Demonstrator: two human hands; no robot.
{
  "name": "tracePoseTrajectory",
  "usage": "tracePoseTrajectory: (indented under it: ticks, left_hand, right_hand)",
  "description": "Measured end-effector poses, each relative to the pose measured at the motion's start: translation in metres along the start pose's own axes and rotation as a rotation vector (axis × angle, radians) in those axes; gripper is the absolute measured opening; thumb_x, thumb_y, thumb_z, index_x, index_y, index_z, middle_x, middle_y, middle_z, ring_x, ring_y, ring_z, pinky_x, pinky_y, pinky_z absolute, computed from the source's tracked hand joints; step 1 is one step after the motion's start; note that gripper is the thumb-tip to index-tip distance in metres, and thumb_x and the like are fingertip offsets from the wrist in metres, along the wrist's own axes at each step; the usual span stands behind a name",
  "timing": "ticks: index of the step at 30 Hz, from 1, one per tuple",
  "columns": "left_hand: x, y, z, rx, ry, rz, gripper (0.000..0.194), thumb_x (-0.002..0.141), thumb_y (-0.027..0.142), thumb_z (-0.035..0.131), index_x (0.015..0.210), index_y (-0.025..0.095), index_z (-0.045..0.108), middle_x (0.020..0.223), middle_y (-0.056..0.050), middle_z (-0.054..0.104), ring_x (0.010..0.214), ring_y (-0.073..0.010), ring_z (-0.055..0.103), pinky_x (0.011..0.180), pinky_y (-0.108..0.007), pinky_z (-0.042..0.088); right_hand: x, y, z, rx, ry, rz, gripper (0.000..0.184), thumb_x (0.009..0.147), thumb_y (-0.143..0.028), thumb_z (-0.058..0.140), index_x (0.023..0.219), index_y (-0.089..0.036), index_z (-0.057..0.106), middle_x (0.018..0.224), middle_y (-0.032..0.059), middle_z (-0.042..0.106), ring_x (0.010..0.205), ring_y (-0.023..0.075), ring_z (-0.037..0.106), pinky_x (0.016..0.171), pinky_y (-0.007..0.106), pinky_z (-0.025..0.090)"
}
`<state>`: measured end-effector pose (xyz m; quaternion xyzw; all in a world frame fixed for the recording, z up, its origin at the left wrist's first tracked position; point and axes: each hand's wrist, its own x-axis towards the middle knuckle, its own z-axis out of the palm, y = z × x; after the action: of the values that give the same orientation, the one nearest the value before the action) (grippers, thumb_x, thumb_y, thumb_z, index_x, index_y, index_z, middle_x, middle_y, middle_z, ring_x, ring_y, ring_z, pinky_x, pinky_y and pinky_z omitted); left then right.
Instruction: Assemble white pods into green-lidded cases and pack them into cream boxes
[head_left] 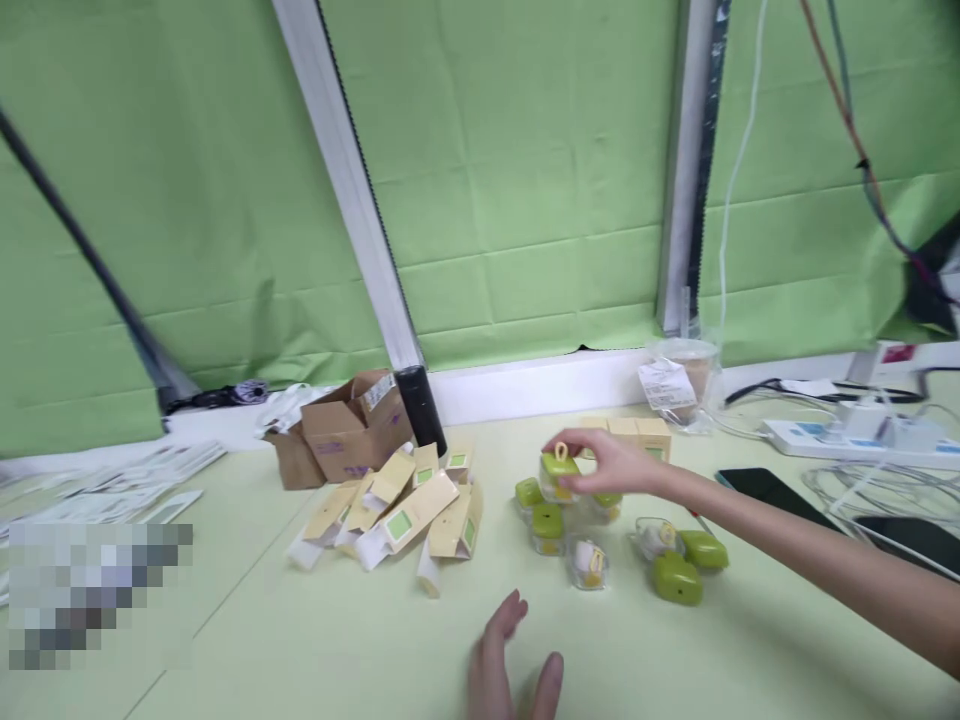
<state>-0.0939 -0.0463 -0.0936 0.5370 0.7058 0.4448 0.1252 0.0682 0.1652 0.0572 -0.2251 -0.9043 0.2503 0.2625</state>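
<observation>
My right hand (600,462) reaches in from the right, its fingers closed round a small clear case with a green lid (559,470) and a yellow loop on top. Beneath and beside it stand more green-lidded clear cases (547,525). A lidless clear case (589,563) with something white and yellow inside sits in front of them. Another clear case (658,538) lies to the right, beside loose green lids (677,578). At the bottom middle, my left hand (514,665) is partly in view, thumb and fingers apart, holding nothing.
Several opened cream cartons (412,515) lie piled left of centre, before a brown cardboard box (352,430) and a black cylinder (421,410). More cream boxes (652,435) stand behind my right hand. Right are a phone (772,495), a power strip (900,445) and cables. Papers (112,490) lie left.
</observation>
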Motion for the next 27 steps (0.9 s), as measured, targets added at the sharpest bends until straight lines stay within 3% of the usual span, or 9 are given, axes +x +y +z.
tracePoseTrajectory:
  ticks: [3, 6, 10, 17, 19, 20, 21, 24, 27]
  left_hand:
    - [0.045, 0.011, -0.048, 0.385, 0.165, 0.11, 0.037, 0.087, 0.036, 0.044, 0.12, 0.022, 0.054, 0.123, -0.012, 0.059, 0.116, -0.0315, 0.047, 0.098, -0.05, 0.034]
    - [0.102, 0.016, -0.088, 0.64, 0.181, 0.091, 0.038, 0.086, 0.025, 0.046, 0.123, 0.019, 0.052, 0.13, -0.013, 0.053, 0.119, -0.0331, 0.042, 0.1, -0.052, 0.029]
    - [0.146, 0.01, -0.099, 0.651, 0.153, 0.08, 0.039, 0.068, 0.026, 0.067, 0.104, 0.012, 0.061, 0.114, -0.018, 0.06, 0.109, -0.0373, 0.049, 0.094, -0.053, 0.033]
    - [0.109, 0.035, -0.114, 0.488, 0.303, 0.101, 0.04, 0.074, 0.046, 0.062, 0.102, 0.019, 0.053, 0.109, -0.013, 0.06, 0.108, -0.0321, 0.05, 0.093, -0.047, 0.037]
    - [0.091, 0.052, -0.114, 0.288, 0.306, 0.075, 0.043, 0.075, 0.05, 0.06, 0.104, 0.02, 0.048, 0.108, -0.01, 0.059, 0.103, -0.0264, 0.055, 0.089, -0.04, 0.043]
    - [0.083, 0.061, -0.11, 0.021, 0.278, 0.033, 0.043, 0.072, 0.049, 0.064, 0.099, 0.021, 0.048, 0.105, -0.008, 0.06, 0.1, -0.0245, 0.057, 0.088, -0.038, 0.044]
    - [0.075, 0.069, -0.103, -0.227, 0.213, -0.021, 0.041, 0.069, 0.048, 0.068, 0.092, 0.021, 0.048, 0.099, -0.007, 0.062, 0.095, -0.0235, 0.059, 0.086, -0.037, 0.045]
    - [0.057, 0.089, -0.068, -0.474, 0.076, -0.107, 0.035, 0.077, 0.053, 0.057, 0.085, 0.021, 0.048, 0.087, -0.005, 0.066, 0.084, -0.0211, 0.064, 0.076, -0.034, 0.049]
    - [0.045, 0.105, -0.028, -0.79, -0.056, -0.234, 0.035, 0.081, 0.05, 0.056, 0.099, 0.021, 0.051, 0.103, -0.008, 0.066, 0.098, -0.0217, 0.062, 0.083, -0.032, 0.048]
  right_hand:
    - [-0.037, -0.023, 0.002, -0.042, -0.064, -0.065, 0.042, 0.066, -0.022, 0.063, 0.108, -0.021, 0.063, 0.104, 0.0058, 0.068, 0.092, 0.0242, 0.063, 0.079, 0.035, 0.05]
    - [-0.07, -0.038, 0.004, -0.138, -0.098, -0.113, 0.047, 0.06, -0.016, 0.061, 0.107, -0.022, 0.064, 0.102, 0.0057, 0.069, 0.093, 0.0261, 0.064, 0.083, 0.038, 0.05]
    - [-0.104, -0.047, 0.009, -0.199, -0.048, -0.15, 0.055, 0.056, -0.013, 0.059, 0.11, -0.026, 0.062, 0.103, 0.0044, 0.07, 0.098, 0.0281, 0.065, 0.083, 0.038, 0.054]
    - [-0.148, -0.042, 0.009, -0.184, 0.084, -0.178, 0.058, 0.055, -0.013, 0.062, 0.11, -0.029, 0.063, 0.104, 0.0031, 0.071, 0.098, 0.0306, 0.067, 0.082, 0.037, 0.058]
    - [-0.155, -0.037, 0.01, -0.173, 0.093, -0.118, 0.056, 0.055, -0.014, 0.064, 0.109, -0.029, 0.064, 0.106, 0.0042, 0.071, 0.098, 0.0312, 0.067, 0.082, 0.038, 0.058]
    - [-0.158, -0.035, 0.01, -0.162, 0.088, -0.08, 0.055, 0.056, -0.015, 0.064, 0.109, -0.028, 0.065, 0.106, 0.0047, 0.071, 0.098, 0.0313, 0.067, 0.083, 0.039, 0.057]
    - [-0.159, -0.033, 0.011, -0.142, 0.078, -0.043, 0.053, 0.057, -0.016, 0.064, 0.109, -0.028, 0.065, 0.107, 0.0051, 0.071, 0.098, 0.0312, 0.067, 0.084, 0.039, 0.057]
    - [-0.161, -0.03, 0.014, -0.046, 0.015, 0.044, 0.05, 0.061, -0.017, 0.062, 0.11, -0.026, 0.063, 0.111, 0.006, 0.069, 0.103, 0.0296, 0.065, 0.087, 0.037, 0.054]
    - [-0.163, -0.03, 0.016, 0.062, -0.042, 0.095, 0.049, 0.062, -0.015, 0.059, 0.11, -0.023, 0.061, 0.114, 0.0071, 0.066, 0.11, 0.029, 0.06, 0.09, 0.036, 0.052]
